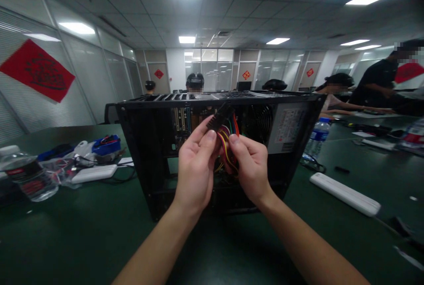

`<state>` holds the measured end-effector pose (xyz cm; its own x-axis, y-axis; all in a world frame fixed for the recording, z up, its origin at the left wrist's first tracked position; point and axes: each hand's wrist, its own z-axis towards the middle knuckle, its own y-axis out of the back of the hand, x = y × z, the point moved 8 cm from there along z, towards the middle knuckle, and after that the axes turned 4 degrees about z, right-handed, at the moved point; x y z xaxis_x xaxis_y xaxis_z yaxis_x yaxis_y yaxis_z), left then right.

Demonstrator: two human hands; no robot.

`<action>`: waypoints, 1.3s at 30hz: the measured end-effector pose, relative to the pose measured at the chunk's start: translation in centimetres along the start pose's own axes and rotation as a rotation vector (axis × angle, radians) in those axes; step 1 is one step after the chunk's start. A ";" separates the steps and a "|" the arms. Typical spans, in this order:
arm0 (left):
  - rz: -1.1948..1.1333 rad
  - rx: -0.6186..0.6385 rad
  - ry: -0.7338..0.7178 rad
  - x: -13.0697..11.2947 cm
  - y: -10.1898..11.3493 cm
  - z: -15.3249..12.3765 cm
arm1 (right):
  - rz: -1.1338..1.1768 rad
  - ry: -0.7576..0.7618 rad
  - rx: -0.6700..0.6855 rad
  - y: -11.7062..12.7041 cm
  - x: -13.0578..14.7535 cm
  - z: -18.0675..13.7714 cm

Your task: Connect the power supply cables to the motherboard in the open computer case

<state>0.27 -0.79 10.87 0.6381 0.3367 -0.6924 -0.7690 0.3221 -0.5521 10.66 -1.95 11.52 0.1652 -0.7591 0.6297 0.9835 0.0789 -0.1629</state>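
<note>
Connector, black and long, sits tilted at the open side of a computer case, just in front of its dark interior. Thumb and fingers of the left hand pinch it near its lower end. Coloured wires, red, orange, green and yellow among them, run from it to the right hand, whose thumb presses them against its curled fingers. Behind the hands, pale slots show inside the case on the left, and a round fan grille stands beside a labelled power supply on the right. The case stands on a dark green table. Left of it lie a white power strip-like block, a blue pouch and a large clear bottle; right of it, a blue-capped bottle stands near a long white block. Farther right, a person in dark clothing leans over the table
</note>
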 end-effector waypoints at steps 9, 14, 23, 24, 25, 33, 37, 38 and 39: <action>0.209 -0.032 -0.135 -1.1 0.4 -0.4 | -0.072 0.016 -0.017 0.3 -0.2 -0.2; 0.289 -0.040 -0.182 -1.4 0.9 -0.3 | -0.118 -0.021 -0.016 0.1 -0.4 -0.1; 0.253 -0.043 -0.186 -1.3 0.8 -0.2 | -0.143 0.000 0.056 0.2 -0.1 0.6; 0.254 -0.036 -0.197 -1.3 0.7 -0.2 | -0.163 0.007 0.062 0.4 0.1 0.8; 0.254 -0.032 -0.207 -1.3 0.7 -0.2 | -0.188 0.010 0.062 0.6 0.2 0.9; 0.361 -0.001 -0.177 -0.8 0.2 -0.5 | -0.243 0.118 -0.049 3.8 2.8 2.3; 0.501 0.054 -0.189 -1.2 -0.8 -1.1 | -0.298 0.135 0.040 4.0 3.9 2.3; 0.528 0.069 -0.197 -1.4 -1.1 -1.3 | -0.334 0.132 0.074 4.0 4.2 2.3; 0.551 0.089 -0.205 -1.6 -1.3 -1.4 | -0.374 0.132 0.109 4.0 4.5 2.3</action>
<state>0.22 -3.00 12.05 0.1465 0.6365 -0.7572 -0.9886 0.1208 -0.0897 15.48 -3.61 15.45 -0.2094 -0.8241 0.5263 0.9771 -0.1559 0.1448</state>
